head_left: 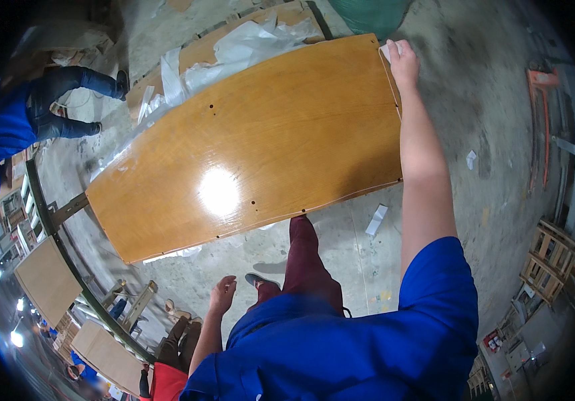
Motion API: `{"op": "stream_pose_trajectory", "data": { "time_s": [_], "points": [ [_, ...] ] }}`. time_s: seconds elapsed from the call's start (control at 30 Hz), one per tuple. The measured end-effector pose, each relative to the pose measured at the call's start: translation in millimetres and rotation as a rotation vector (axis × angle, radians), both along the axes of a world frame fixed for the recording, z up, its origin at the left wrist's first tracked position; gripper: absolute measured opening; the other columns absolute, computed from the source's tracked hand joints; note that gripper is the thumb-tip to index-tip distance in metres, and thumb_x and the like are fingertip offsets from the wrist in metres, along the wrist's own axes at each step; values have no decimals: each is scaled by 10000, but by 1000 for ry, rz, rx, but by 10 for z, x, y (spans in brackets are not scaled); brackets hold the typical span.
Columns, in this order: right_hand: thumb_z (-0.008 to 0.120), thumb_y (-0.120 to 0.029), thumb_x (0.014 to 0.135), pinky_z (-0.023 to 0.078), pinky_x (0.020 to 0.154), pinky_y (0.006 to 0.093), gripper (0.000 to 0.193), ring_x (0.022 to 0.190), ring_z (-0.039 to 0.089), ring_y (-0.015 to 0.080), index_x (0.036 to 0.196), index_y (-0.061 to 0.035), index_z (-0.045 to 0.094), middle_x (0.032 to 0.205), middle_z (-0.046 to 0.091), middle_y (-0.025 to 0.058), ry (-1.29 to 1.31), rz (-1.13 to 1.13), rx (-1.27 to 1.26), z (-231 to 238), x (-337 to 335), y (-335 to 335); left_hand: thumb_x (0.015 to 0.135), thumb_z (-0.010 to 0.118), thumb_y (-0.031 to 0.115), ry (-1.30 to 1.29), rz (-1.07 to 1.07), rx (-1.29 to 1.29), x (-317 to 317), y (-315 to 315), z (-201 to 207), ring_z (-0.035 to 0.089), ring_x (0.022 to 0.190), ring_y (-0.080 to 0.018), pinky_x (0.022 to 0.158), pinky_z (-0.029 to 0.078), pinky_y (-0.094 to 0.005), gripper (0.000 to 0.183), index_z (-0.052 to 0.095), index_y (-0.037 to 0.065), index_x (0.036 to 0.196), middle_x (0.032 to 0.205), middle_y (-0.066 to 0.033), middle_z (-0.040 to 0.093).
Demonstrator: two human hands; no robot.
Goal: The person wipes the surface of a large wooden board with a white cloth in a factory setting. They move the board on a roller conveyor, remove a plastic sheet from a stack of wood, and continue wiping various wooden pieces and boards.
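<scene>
A large glossy wooden panel (281, 134) with curved long sides and a few dark holes lies in front of me. At its far right corner, my right hand (405, 63) is closed around a small white piece (386, 52), perhaps a pad or a roll of strip; its exact kind is unclear. A thin white line (389, 79) runs from there down the panel's right edge, and a similar line follows the near edge. Low beside my body, my left hand (223, 294) hangs with loosely bent fingers, holding nothing visible and apart from the panel.
Crumpled white wrapping (247, 50) and cardboard lie along the panel's far side. Another person (40, 110) in blue stands at far left. A curved roller conveyor (74, 267) carries brown boards. A white scrap (376, 220) lies on the floor; a wooden pallet (549, 260) stands at right.
</scene>
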State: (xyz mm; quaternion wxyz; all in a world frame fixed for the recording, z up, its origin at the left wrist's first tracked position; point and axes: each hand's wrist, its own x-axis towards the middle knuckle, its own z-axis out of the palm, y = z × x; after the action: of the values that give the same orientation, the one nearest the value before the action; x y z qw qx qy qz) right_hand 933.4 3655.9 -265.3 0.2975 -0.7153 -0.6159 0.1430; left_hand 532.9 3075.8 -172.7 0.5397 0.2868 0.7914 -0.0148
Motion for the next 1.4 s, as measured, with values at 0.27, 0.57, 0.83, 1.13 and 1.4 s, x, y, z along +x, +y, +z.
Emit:
{"op": "stream_pose_trajectory", "data": {
  "time_s": [0.27, 0.57, 0.83, 1.13, 1.4],
  "points": [
    [539, -454, 843, 479, 725, 465, 354, 863, 603, 398, 964, -128, 605, 892, 646, 187, -37, -30, -56, -73, -87, 250, 875, 546, 223, -43, 9, 37, -31, 16, -46, 656, 828, -207, 744, 508, -324, 307, 580, 24, 1106, 971, -124, 660],
    [598, -287, 871, 433, 462, 278, 228, 641, 575, 154, 890, -60, 589, 793, 616, 64, 1115, -81, -214, 74, -644, -368, 874, 534, 246, -56, 124, 3, 99, -100, -177, 639, 916, -285, 791, 502, -363, 296, 597, 65, 1099, 1010, -163, 647],
    [626, -241, 850, 471, 604, 261, 206, 687, 569, 117, 871, -37, 619, 799, 628, 31, 984, 411, -252, -258, -2709, -1303, 879, 531, 210, -53, 229, 114, 161, -237, -21, 646, 889, -283, 779, 507, -354, 278, 593, 50, 1098, 1004, -165, 646],
    [607, -367, 835, 489, 651, 411, 292, 742, 634, 340, 862, -77, 620, 783, 652, 154, 392, 484, -79, -178, -3409, -1359, 873, 539, 231, 12, 436, 18, 389, -1043, -54, 649, 883, -286, 774, 506, -359, 271, 610, 68, 1077, 966, -169, 655],
    [587, -366, 836, 484, 666, 444, 306, 749, 623, 369, 835, -61, 609, 791, 647, 171, 230, 470, -14, -219, -3469, -1391, 881, 528, 233, -26, 527, 18, 567, -1411, -107, 649, 886, -291, 772, 505, -363, 284, 598, 64, 1097, 976, -172, 652]
  ]
}}
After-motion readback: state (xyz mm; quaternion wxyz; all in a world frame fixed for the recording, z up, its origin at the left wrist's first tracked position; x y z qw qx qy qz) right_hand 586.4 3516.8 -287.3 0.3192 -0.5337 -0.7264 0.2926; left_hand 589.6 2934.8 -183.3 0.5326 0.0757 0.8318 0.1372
